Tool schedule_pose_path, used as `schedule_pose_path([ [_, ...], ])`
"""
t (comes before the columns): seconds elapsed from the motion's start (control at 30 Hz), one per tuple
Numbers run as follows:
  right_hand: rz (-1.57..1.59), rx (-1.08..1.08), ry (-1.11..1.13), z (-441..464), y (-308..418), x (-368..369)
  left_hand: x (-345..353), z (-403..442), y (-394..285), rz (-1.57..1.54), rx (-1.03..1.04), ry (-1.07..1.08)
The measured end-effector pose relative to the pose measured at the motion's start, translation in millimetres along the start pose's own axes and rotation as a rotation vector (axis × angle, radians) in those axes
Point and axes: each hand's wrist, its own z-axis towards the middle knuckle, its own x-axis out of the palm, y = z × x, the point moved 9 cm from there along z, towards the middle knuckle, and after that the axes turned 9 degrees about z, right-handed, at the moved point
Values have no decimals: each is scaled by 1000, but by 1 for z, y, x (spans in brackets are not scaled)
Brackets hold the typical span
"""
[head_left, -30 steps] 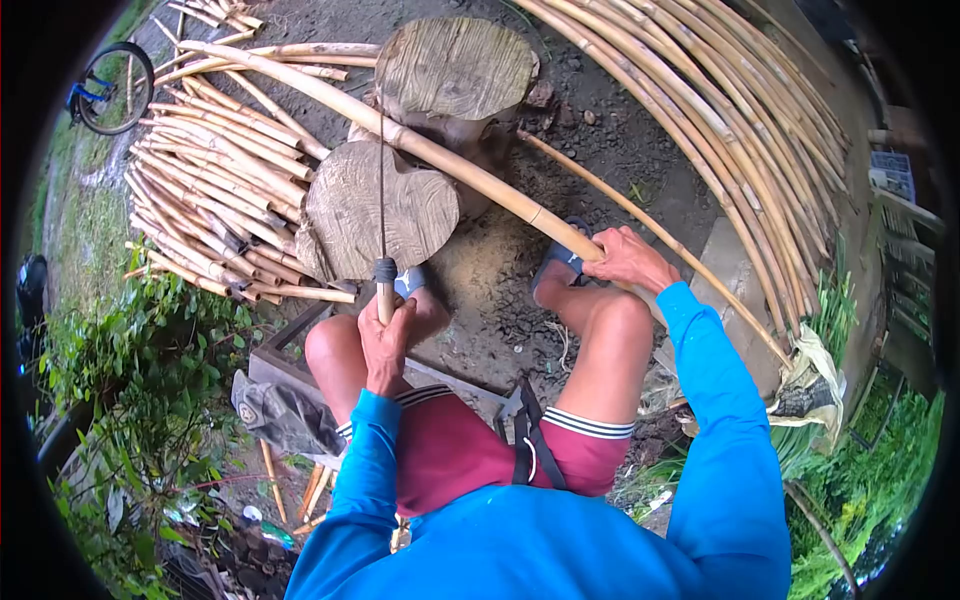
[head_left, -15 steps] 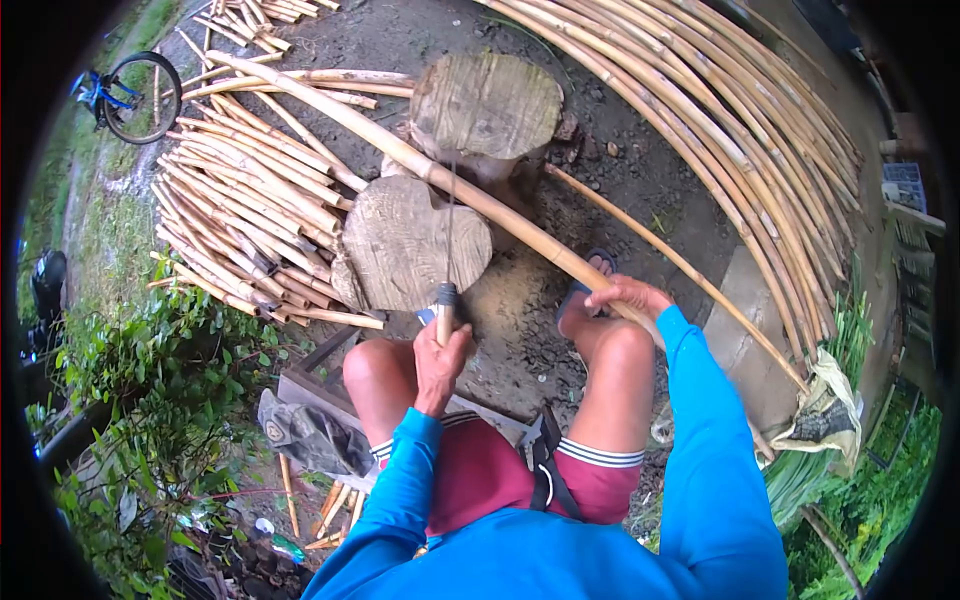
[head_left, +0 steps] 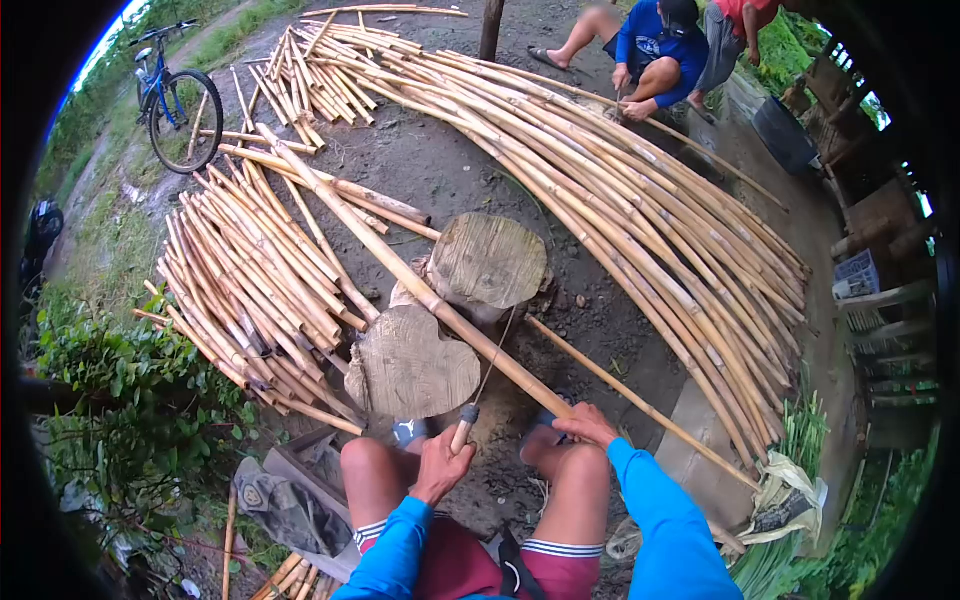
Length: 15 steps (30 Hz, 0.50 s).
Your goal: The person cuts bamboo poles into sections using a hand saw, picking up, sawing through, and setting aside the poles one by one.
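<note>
My left hand (head_left: 443, 468) is wrapped round the handle of a machete (head_left: 493, 362), its thin blade pointing up and away beside a bamboo pole. My right hand (head_left: 588, 425) grips the near end of that long bamboo pole (head_left: 430, 297), which slants away to the upper left. The pole passes between two chopping stumps: a heart-shaped one (head_left: 415, 365) nearer me and a rounder one (head_left: 490, 260) behind it. Whether the blade touches the pole I cannot tell.
Cut bamboo lengths (head_left: 255, 285) lie piled at left; long poles (head_left: 620, 230) curve across the right. A person in blue (head_left: 660, 50) crouches at the back near another person (head_left: 735, 35). A bicycle (head_left: 175, 95) stands far left. A camouflage cloth (head_left: 290, 505) lies beside my leg.
My view has tilted up, bringing two people into sight. The machete blade has swung from upright to leaning right. Both hands keep their holds.
</note>
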Motion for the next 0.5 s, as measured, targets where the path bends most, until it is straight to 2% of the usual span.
schedule_pose_path([
  [0.3,-238,44,-209,-6,10,-2,-7,-5,-1,-154,-6,6],
  [0.4,-192,38,-155,-7,17,3,-10,-7,-4,-149,1,19],
  [0.47,-183,186,-33,-9,15,12,-13,-11,-7,-150,3,22],
  [0.5,-182,186,-35,-9,5,11,-12,-11,-3,-150,5,23],
])
